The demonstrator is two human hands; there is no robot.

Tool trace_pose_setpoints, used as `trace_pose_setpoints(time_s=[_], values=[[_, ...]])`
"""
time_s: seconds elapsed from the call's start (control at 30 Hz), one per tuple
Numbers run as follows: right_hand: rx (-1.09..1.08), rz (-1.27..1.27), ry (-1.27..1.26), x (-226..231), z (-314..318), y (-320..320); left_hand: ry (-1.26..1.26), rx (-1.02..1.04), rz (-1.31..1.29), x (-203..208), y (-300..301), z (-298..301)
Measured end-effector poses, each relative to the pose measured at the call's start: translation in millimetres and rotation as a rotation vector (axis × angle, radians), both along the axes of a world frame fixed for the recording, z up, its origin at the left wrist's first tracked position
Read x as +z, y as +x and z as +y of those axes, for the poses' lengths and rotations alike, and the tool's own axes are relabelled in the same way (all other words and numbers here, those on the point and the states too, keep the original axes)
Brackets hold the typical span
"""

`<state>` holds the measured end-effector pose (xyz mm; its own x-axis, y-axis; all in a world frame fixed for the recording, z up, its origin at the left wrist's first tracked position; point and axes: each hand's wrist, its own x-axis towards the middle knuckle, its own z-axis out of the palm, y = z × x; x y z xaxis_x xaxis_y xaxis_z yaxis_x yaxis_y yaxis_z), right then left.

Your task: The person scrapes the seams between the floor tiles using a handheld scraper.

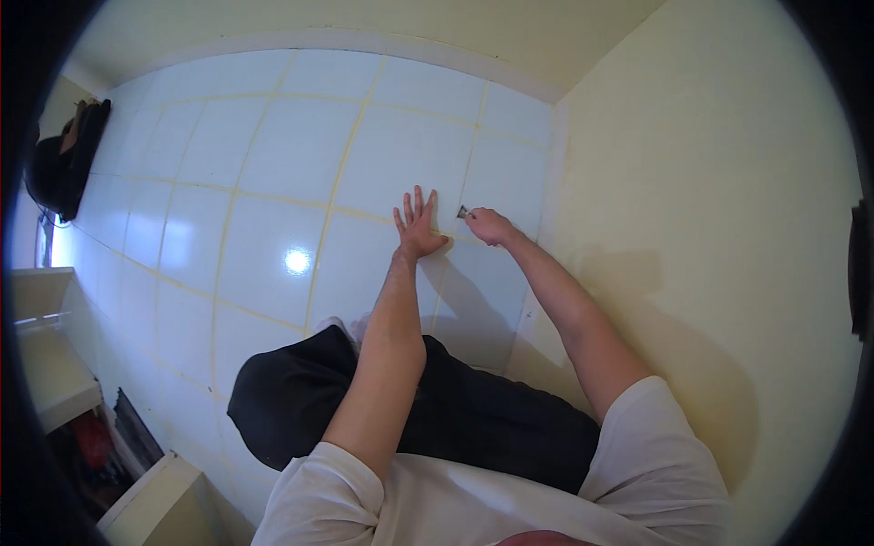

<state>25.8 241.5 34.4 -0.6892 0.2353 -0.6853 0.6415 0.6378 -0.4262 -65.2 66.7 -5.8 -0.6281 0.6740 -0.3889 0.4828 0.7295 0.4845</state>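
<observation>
My left hand (pixel 418 227) lies on the white floor tiles (pixel 273 155), palm down and fingers spread, with nothing in it. To its right my right hand (pixel 491 227) is closed around the handle of a small scraper-like tool (pixel 463 212). The tool's greyish metal end points left and sits at a yellowish grout line (pixel 469 173) between two tiles. Its exact shape is too small to make out, and my fingers hide most of its handle.
A pale yellow wall (pixel 701 227) rises close on the right, another wall (pixel 510 36) at the far side. My bent legs in black (pixel 492 396) are beneath my arms. A black object (pixel 66 164) stands at the far left; open shelving (pixel 59 373) is at the lower left.
</observation>
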Motion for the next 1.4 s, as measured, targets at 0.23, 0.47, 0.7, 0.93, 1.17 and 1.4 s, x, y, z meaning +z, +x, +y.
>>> trace_pose_setpoints(time_s=[0.23,0.47,0.7,0.93,1.17,1.4], values=[[-0.682,0.296,-0.263,-51.9,-13.7,44.9,0.22,0.218,-0.117,-39.3,2.9,-7.5],[-1.086,0.475,-0.475,-54.2,-27.9,46.6,1.103,0.929,-0.067,3.9,-5.0,12.4],[-1.09,0.441,-0.578,-50.3,-22.1,54.7,0.535,0.735,-0.764,30.9,-40.5,-43.2],[-0.74,0.367,-0.304,-49.7,-23.2,35.8,0.074,0.081,0.058,11.4,11.8,-31.2],[-0.288,0.599,0.226,-50.3,-33.2,34.0,-0.152,-0.001,0.094,17.2,10.6,-15.0],[-0.245,0.423,-0.023,-36.8,-30.3,16.6,-0.239,0.018,-0.041,11.7,-10.1,-3.9]])
